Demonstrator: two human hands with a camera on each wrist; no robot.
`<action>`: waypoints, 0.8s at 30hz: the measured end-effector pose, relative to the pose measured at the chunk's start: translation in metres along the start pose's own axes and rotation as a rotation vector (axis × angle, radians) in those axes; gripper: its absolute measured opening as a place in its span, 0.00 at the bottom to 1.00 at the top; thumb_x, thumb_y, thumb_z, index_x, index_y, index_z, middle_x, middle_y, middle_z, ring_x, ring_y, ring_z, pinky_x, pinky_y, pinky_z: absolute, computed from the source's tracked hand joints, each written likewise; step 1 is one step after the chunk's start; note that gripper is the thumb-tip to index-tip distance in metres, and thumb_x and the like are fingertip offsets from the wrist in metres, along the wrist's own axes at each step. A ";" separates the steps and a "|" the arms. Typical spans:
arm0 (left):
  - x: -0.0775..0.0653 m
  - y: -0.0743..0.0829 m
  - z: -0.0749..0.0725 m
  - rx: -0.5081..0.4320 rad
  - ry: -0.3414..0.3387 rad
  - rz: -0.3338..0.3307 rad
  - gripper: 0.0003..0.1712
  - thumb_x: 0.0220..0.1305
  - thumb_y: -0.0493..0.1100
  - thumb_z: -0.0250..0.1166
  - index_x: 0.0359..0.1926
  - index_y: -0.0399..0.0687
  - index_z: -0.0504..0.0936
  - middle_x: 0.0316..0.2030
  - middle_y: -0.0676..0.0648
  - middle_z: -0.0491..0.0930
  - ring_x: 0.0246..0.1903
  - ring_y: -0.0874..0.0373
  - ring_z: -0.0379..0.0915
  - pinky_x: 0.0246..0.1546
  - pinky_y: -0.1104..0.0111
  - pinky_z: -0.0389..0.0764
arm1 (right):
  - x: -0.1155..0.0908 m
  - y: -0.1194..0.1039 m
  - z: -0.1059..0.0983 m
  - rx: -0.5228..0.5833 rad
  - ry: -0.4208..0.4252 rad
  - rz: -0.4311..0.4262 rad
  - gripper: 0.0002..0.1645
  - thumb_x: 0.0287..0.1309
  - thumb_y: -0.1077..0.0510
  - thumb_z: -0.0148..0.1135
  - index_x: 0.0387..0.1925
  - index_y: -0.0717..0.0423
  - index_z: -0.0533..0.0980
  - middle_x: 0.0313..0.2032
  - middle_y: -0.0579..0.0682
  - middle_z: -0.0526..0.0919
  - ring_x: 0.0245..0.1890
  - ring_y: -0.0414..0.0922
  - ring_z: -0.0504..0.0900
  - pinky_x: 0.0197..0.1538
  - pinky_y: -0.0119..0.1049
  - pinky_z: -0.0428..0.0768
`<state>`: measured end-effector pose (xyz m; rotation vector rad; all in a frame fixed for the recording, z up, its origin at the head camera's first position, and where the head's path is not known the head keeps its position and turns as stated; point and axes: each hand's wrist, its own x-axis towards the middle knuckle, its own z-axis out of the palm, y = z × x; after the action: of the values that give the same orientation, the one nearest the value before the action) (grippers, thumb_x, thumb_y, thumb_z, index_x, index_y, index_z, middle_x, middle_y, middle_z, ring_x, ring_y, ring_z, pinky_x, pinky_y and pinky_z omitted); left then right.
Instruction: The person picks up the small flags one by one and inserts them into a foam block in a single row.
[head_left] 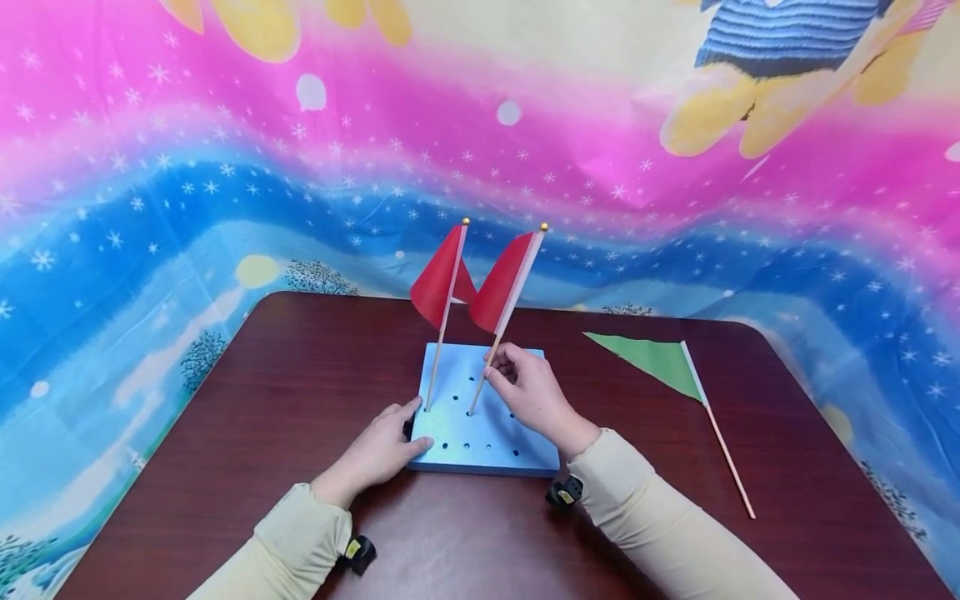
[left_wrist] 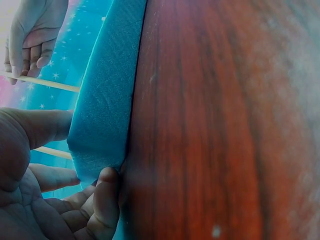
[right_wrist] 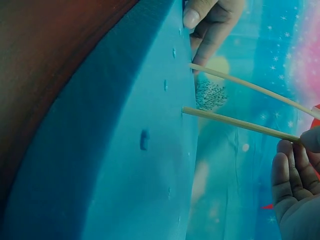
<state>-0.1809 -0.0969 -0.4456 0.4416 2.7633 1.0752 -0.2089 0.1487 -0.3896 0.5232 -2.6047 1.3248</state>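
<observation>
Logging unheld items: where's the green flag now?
In the head view, the green flag lies on the right side of the table, right of the blue board and the right hand.

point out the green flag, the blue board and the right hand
green flag (head_left: pixel 657 362), head view, on its cloth
blue board (head_left: pixel 491 428), head view, bare top surface
right hand (head_left: pixel 537 393), head view, back of it

Dark wooden table (head_left: pixel 225 417); snowflake-patterned backdrop (head_left: pixel 450 133)

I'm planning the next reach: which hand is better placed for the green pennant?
Likely the right hand: it's nearer the green pennant, though pinching a red flag's stick. The left hand, farther off, holds the blue perforated board.
</observation>
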 end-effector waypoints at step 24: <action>-0.001 0.001 0.000 -0.005 0.003 -0.008 0.41 0.64 0.42 0.72 0.72 0.28 0.67 0.49 0.37 0.78 0.42 0.50 0.72 0.48 0.55 0.75 | -0.001 0.008 0.010 -0.032 -0.055 -0.029 0.08 0.65 0.66 0.68 0.46 0.61 0.82 0.36 0.48 0.84 0.36 0.43 0.81 0.46 0.40 0.83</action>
<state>-0.1799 -0.0965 -0.4444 0.4291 2.7620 1.0809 -0.2108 0.1448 -0.4017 0.5981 -2.6466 1.2754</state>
